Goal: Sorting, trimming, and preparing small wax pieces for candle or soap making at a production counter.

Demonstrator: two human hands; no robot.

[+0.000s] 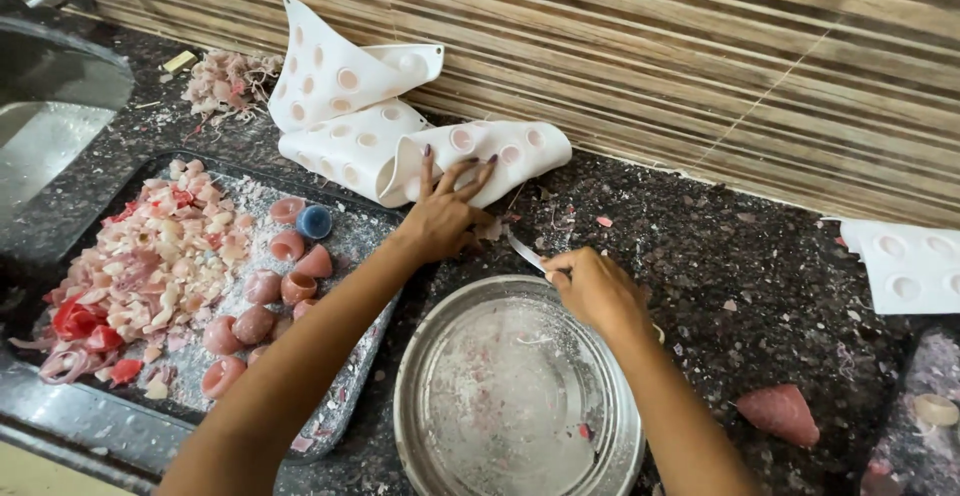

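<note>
LEFT hand (440, 218): flat, fingers spread, pinning mould (400, 126) at wall | RIGHT hand (595, 291): clenched on knife (524, 253) above steel bowl (440, 426) | RISK: floppy mould likely slips, blade toward fingers | MATERIALS: white dimpled silicone; waxy pink domes, shavings on tray (345, 411); speckled stone counter (720, 256)

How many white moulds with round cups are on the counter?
2. One floppy mould lies crumpled against the wall, with the left hand on it. One mould lies flat at the right edge, partly out of view.
</note>
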